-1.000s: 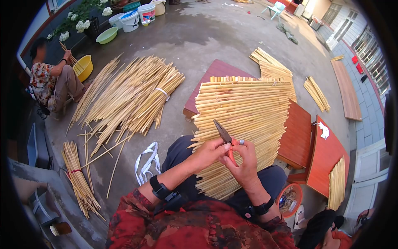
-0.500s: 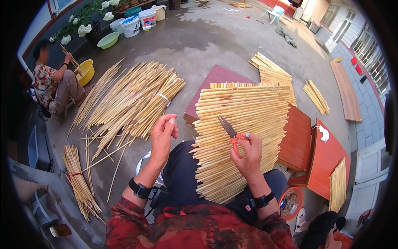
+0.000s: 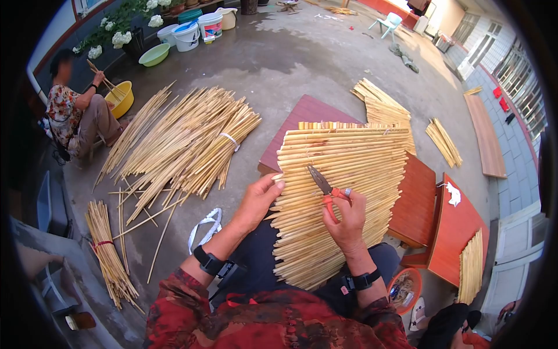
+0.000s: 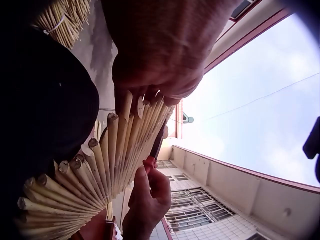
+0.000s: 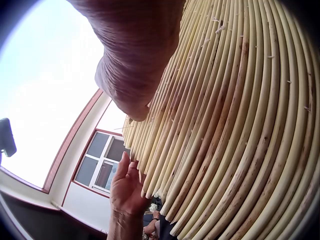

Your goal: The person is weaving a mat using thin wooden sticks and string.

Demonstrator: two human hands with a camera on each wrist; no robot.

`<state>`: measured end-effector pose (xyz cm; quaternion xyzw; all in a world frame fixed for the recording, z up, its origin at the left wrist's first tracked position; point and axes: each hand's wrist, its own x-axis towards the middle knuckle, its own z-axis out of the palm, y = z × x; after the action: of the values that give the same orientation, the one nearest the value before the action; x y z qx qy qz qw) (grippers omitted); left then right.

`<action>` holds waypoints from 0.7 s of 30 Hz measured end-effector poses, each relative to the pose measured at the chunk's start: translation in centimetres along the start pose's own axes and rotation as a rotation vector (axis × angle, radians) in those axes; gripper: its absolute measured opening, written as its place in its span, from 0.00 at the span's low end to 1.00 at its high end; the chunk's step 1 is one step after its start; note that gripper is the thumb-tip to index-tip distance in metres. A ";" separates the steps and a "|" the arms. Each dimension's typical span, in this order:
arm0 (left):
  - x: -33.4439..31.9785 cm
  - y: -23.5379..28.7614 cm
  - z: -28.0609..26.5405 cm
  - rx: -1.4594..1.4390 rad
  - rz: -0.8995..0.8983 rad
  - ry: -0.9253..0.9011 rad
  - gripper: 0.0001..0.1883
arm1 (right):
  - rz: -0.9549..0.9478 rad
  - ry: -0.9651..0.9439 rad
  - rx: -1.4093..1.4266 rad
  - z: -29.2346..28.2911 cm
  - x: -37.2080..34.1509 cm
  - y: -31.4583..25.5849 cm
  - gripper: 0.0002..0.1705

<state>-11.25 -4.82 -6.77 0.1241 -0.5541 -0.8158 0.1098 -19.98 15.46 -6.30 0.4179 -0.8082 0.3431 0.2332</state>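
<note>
A panel of pale stalks laid side by side (image 3: 337, 168) lies across the person's lap and the purple board beyond. At its left edge, the left hand (image 3: 258, 200) touches the stalk ends with thumb and fingers; the left wrist view shows this hand (image 4: 155, 55) over the cut ends. Above the middle of the panel the right hand (image 3: 349, 221) grips red-handled pliers (image 3: 326, 191), their dark jaws pointing up and left. In the right wrist view the stalks (image 5: 215, 125) run close beside the right hand (image 5: 135, 60), with the left hand (image 5: 126, 187) at their far ends.
Loose stalks (image 3: 186, 139) and a tied bundle (image 3: 109, 250) lie on the ground at left. Red-brown boards (image 3: 459, 232) and an orange basket (image 3: 416, 285) are at right. Another person (image 3: 78, 110) sits beside a yellow basin (image 3: 123, 102) at upper left.
The left hand left the pliers, moved out to the left, then came back to the panel's left edge. The right hand moved slightly right and down, still holding the pliers.
</note>
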 end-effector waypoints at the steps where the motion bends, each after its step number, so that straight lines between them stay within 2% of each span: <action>1: 0.0 0.0 0.1 0.029 -0.014 -0.009 0.16 | -0.008 0.002 0.011 -0.1 0.0 0.1 0.19; 12: 0.1 -0.7 0.4 0.036 -0.062 0.030 0.16 | -0.081 0.007 -0.027 0.8 0.9 0.5 0.18; 18: 0.0 -0.1 0.6 -0.003 -0.079 0.034 0.16 | -0.123 0.018 0.060 1.4 1.2 0.9 0.30; 21: -0.2 0.1 0.8 0.062 -0.093 0.024 0.16 | -0.037 -0.070 0.031 1.4 1.9 -0.2 0.34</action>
<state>-11.31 -4.05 -6.35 0.1630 -0.5713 -0.8009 0.0746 -20.93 13.31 -5.88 0.4480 -0.8026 0.3363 0.2048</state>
